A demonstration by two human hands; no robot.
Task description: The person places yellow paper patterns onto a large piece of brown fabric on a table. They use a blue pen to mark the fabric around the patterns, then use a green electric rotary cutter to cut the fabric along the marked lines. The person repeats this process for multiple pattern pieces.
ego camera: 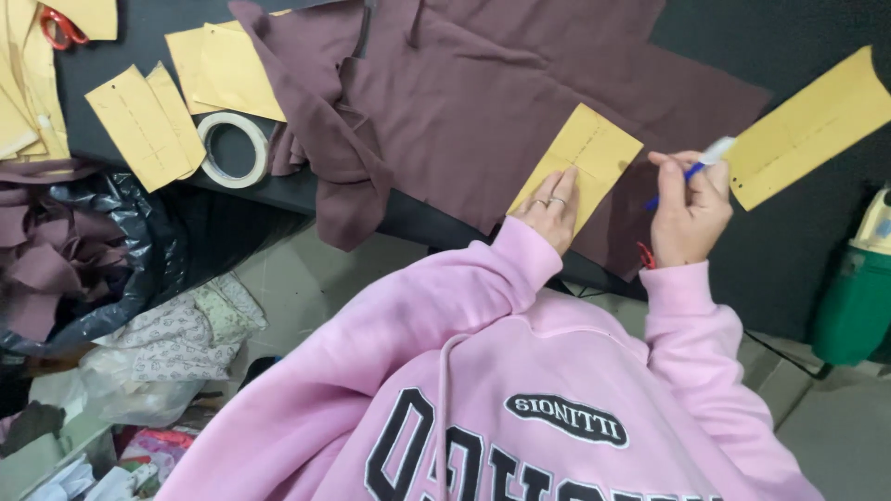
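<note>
Right hand point(689, 215): grip closed on a blue-and-white pen point(698, 165), tip down toward the maroon fabric point(483, 102), just off the right edge of the yellow paper template point(580, 158). Can't tell whether the tip touches the cloth.

Left hand point(549, 206): flat, fingers spread, pressing down the near end of the template. Not gripping anything, just pinning it; rings on two fingers.

Template: small yellow rectangle with a centre line marked on it, lying tilted on the fabric near its front edge. Fabric is spread over the dark worktop point(139, 65), one fold hanging off the front.

Progress, as a judgement: template is placed and held, pen is at its edge, no drawn outline visible on the cloth around it. Looks like tracing is at the start or barely in; most of the outline, and any cutting, is left. Dark cloth could hide pen marks, so not certain.

Around:
- longer yellow pattern piece point(807, 125) right of the pen, on the worktop
- more yellow pieces point(148, 121) at left, a tape roll point(232, 148) just beside them
- red-handled scissors point(60, 28) top left, untouched
- black bag with maroon scraps point(56, 260) below the worktop, left
- green container point(858, 297) far right
</note>
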